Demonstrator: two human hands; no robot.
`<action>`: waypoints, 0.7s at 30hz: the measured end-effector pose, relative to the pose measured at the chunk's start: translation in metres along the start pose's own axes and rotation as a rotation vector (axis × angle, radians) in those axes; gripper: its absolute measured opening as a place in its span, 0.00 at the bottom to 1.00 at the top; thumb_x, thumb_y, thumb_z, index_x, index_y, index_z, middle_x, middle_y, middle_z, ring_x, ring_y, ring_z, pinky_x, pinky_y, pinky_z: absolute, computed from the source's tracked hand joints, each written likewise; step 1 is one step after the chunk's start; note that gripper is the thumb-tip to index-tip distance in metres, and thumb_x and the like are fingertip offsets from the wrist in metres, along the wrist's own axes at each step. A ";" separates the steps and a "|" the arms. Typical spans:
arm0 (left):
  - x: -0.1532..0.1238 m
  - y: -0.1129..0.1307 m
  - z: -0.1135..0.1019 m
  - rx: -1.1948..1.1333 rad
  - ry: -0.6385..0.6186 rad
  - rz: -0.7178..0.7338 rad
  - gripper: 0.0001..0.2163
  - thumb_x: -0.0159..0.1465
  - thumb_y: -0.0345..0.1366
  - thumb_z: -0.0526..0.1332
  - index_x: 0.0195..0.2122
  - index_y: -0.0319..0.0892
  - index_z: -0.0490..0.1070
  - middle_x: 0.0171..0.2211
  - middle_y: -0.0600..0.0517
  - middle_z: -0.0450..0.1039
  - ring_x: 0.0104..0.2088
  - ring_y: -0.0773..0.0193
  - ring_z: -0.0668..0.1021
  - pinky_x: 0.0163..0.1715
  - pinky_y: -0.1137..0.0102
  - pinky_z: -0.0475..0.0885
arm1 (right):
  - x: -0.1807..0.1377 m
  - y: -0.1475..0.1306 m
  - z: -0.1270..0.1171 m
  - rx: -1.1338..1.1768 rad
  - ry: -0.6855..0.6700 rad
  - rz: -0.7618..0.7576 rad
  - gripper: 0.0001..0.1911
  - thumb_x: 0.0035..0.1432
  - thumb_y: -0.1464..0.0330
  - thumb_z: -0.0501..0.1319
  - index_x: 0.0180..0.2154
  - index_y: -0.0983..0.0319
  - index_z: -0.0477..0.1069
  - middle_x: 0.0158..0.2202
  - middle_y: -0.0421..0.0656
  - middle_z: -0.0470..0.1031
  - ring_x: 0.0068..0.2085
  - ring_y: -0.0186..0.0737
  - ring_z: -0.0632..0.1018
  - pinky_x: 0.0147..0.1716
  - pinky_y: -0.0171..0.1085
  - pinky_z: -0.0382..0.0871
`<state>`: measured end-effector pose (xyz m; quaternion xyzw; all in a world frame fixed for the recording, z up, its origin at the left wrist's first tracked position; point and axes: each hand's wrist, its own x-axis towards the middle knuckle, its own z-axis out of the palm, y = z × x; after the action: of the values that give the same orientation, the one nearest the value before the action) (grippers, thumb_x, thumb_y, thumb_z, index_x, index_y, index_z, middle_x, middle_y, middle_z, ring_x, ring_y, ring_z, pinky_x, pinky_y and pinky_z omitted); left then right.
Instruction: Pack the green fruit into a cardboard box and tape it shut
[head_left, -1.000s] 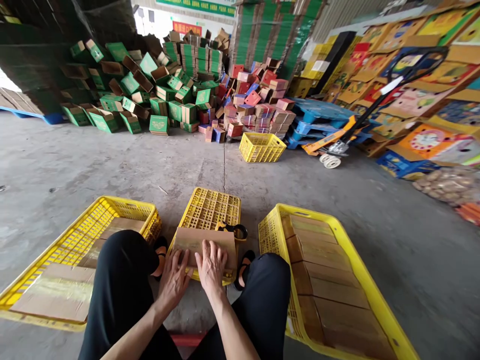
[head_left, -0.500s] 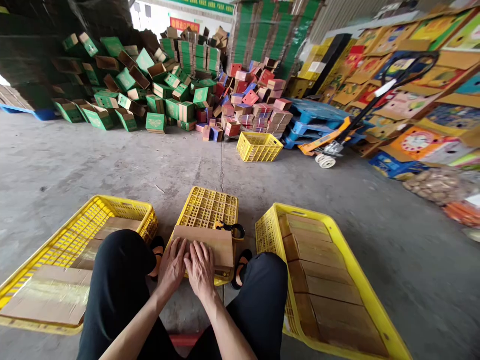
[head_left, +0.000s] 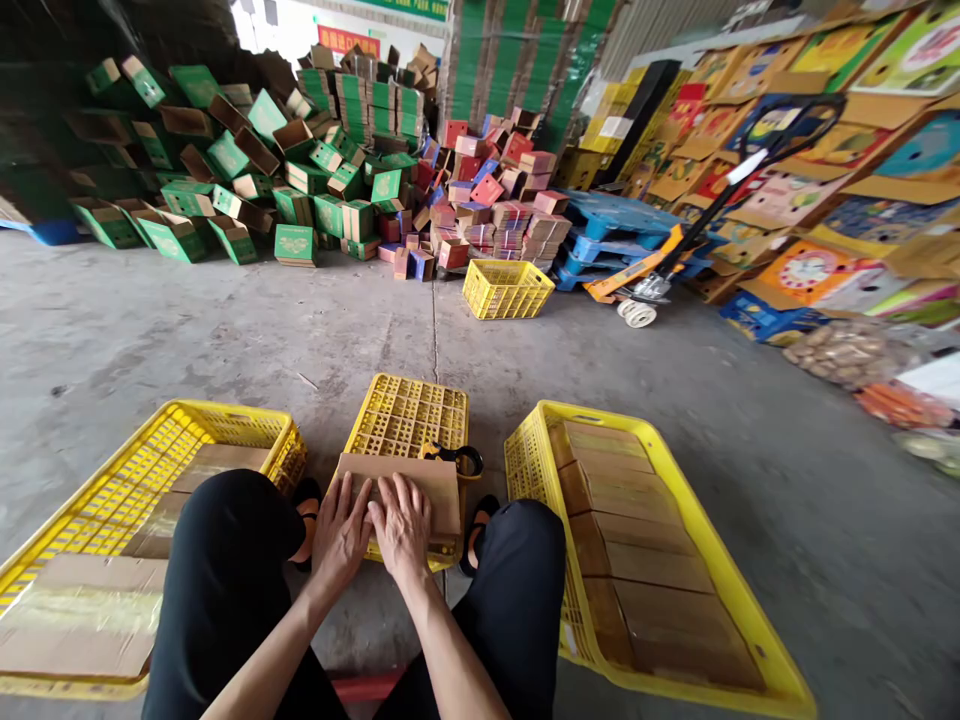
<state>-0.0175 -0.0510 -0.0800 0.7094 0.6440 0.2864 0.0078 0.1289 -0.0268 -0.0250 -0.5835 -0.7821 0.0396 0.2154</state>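
Both hands are lying palm-down with fingers extended, grasping nothing: left hand [head_left: 341, 530] is covering the near-left part of the cardboard piece [head_left: 444, 497], right hand [head_left: 402, 525] is sitting just beside it, nearer the middle. Cardboard is resting on the near half of the middle yellow crate [head_left: 409, 408], which is apparently standing bottom-up as a bench between the knees. Contact is showing at the fingers; palm pressure I can't tell. For a good result here, I'd be keeping the fingers flat and spreading load evenly, since the lattice is probably giving patchy support underneath. Right end is lying uncovered, so shifting the right hand outward would be balancing the hold better, if that end is tending to lift. Can't tell whether it's one sheet or folded layers; hands are hiding the near edge. Watch the yellow-and-black tool [head_left: 471, 462], probably a tape dispenser: it's sitting just at the far right corner, and sliding the board that way would likely be knocking it. Cardboard in the left crate [head_left: 176, 425] and right crate [head_left: 529, 468] is lying clear of both hands.
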 end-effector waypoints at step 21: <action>-0.006 0.016 0.003 0.084 0.071 -0.051 0.27 0.78 0.43 0.54 0.75 0.40 0.61 0.80 0.36 0.41 0.78 0.33 0.46 0.71 0.39 0.56 | -0.030 0.088 0.009 -0.137 0.142 0.199 0.38 0.80 0.51 0.40 0.72 0.72 0.63 0.73 0.61 0.63 0.73 0.58 0.66 0.68 0.54 0.65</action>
<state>-0.0014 -0.0580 -0.0787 0.6817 0.6733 0.2838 -0.0377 0.2109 -0.0254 -0.0692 -0.6729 -0.7039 -0.0340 0.2247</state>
